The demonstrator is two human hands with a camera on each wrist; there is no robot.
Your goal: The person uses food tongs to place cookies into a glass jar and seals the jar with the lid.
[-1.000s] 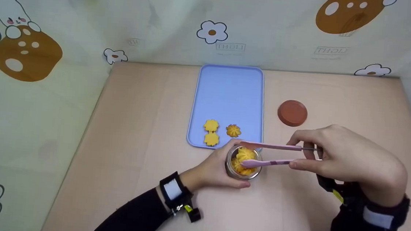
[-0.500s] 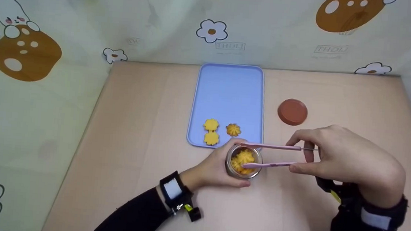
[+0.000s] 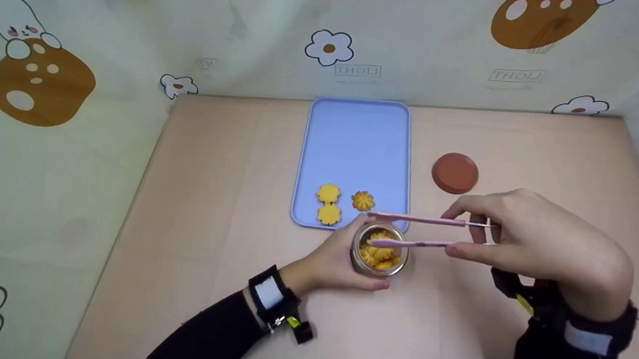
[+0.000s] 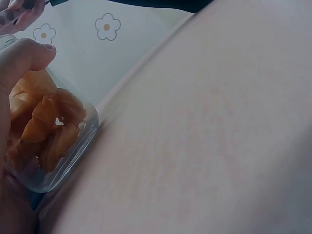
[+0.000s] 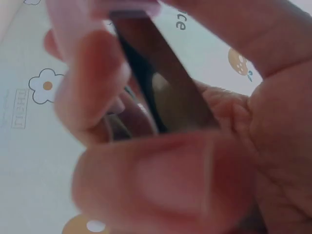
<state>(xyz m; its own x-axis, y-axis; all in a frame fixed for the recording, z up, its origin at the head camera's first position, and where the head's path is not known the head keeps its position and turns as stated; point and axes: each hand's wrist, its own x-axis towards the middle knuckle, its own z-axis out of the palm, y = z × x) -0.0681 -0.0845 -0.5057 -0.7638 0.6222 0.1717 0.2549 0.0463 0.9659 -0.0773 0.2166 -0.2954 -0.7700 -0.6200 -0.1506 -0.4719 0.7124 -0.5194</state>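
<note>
The left hand curls its fingers around a clear glass jar, clamped at its side. The jar is located over the central part of the tabletop, its mouth facing the head camera; contact between its base and the tabletop cannot be determined. Yellow ridged cookies are inside the jar.

The right hand pinches a pair of tongs with pink arms; thumb and fingers are clamped on them, toward the right edge of the tabletop. The tong arms are apart. The tip of the nearer arm lies over the jar mouth; the farther arm extends past the jar rim on the side of the far edge.

A blue tray lies lengthwise from the middle of the far edge toward the jar. In its near part, two flat-faced cookies touch each other; one browned cookie lies apart, ridges up. A round brown lid lies to the right of the tray. A printed curtain runs along the far and left edges.
</note>
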